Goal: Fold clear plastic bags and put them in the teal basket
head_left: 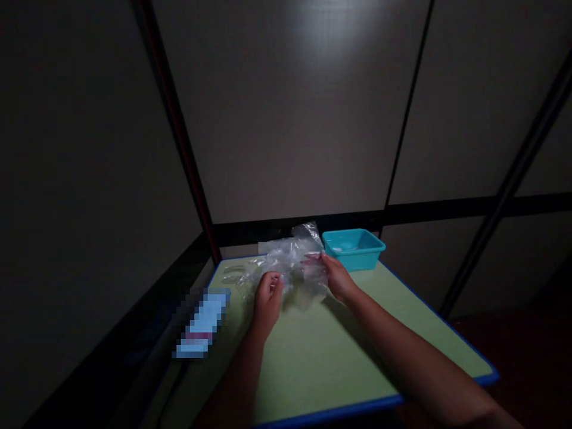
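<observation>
Crumpled clear plastic (290,256) is held up between my two hands over the green table. My left hand (269,293) has its fingers curled in on the near left side of the plastic, gripping it. On the right, my right hand (336,275) pinches the plastic near a small pinkish part. More clear plastic (243,280) spreads to the left, behind my left hand. Where one piece of plastic ends and another begins cannot be made out.
A turquoise basket (357,258) stands at the table's back right, just beyond my right hand. A pixelated light-blue object (203,325) lies at the left edge of the blue-rimmed table (330,369). Wall panels (295,131) rise behind.
</observation>
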The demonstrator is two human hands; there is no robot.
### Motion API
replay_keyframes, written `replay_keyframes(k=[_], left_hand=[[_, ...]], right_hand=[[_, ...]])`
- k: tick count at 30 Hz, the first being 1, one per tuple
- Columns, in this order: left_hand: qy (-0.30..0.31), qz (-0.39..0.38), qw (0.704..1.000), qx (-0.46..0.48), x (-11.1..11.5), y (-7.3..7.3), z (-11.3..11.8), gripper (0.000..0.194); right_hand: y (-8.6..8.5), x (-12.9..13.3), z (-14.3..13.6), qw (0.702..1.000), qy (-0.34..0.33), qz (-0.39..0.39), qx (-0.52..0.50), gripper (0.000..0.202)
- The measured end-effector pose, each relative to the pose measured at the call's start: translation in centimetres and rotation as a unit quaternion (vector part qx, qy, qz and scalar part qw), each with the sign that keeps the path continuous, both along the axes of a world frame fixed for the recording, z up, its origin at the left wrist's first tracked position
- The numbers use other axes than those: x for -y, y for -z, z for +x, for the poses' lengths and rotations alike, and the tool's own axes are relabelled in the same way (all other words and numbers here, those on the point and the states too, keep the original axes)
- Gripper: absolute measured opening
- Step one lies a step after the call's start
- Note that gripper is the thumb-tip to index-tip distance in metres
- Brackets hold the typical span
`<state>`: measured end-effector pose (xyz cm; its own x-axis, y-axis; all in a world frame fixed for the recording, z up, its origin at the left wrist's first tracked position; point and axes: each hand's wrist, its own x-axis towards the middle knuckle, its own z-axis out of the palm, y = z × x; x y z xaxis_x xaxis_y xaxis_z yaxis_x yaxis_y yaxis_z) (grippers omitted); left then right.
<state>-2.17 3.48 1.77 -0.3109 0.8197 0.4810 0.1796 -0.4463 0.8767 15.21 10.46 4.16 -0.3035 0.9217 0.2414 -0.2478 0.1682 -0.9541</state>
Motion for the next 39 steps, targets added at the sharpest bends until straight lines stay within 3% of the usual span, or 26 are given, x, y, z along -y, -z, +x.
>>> replay_keyframes(k=[3,6,8,10,13,15,18,20,22,27,30,34,37,39], left_hand=[[0.073,-0.071,0.992,0.076,-0.4,0.3,0.9,0.038],[0.137,-0.114,0.968,0.175,-0.2,0.0,1.7,0.049],[0.161,-0.129,0.957,0.205,0.0,-0.4,1.7,0.045],[0.154,-0.133,0.956,0.211,0.1,-0.6,1.5,0.039],[0.087,-0.111,0.972,0.188,-0.1,-0.5,0.7,0.032],[0.047,-0.093,0.985,0.136,-0.2,-0.5,0.4,0.026],[-0.005,-0.034,0.999,-0.014,0.0,-0.7,0.4,0.014],[-0.038,0.022,0.992,-0.119,0.4,-0.9,0.6,0.015],[-0.057,0.055,0.977,-0.196,0.6,-0.9,0.8,0.017],[-0.072,0.060,0.939,-0.330,0.9,-0.2,1.1,0.014],[-0.053,0.066,0.928,-0.362,0.8,0.0,1.2,0.012],[-0.019,0.040,0.947,-0.317,0.7,-0.2,1.3,0.011],[0.028,-0.019,0.977,-0.210,0.7,-0.4,1.3,0.018],[0.092,-0.070,0.986,-0.116,0.7,-0.5,1.2,0.023]], right_hand=[[0.6,1.6,-0.1,0.997,-0.054,-0.052,0.002,0.049],[1.5,2.7,-1.0,0.989,-0.143,-0.018,0.032,0.047],[2.0,3.0,-1.5,0.985,-0.163,0.011,0.063,0.048],[2.2,2.8,-1.5,0.981,-0.130,0.062,0.129,0.044],[1.6,2.6,-0.9,0.955,0.023,0.179,0.234,0.023],[0.9,2.8,-0.5,0.927,0.091,0.253,0.261,0.020],[0.1,3.7,-0.5,0.926,0.034,0.301,0.224,0.019],[0.1,4.3,-1.1,0.942,-0.029,0.277,0.185,0.022],[0.5,4.7,-1.7,0.954,-0.052,0.241,0.172,0.027],[1.9,4.5,-2.6,0.953,-0.002,0.214,0.216,0.033],[2.4,3.9,-2.6,0.953,0.010,0.217,0.212,0.030],[2.7,3.1,-2.7,0.964,-0.017,0.207,0.164,0.025],[2.8,2.5,-2.5,0.980,-0.044,0.161,0.110,0.028],[2.6,2.4,-2.2,0.986,-0.069,0.128,0.080,0.031]])
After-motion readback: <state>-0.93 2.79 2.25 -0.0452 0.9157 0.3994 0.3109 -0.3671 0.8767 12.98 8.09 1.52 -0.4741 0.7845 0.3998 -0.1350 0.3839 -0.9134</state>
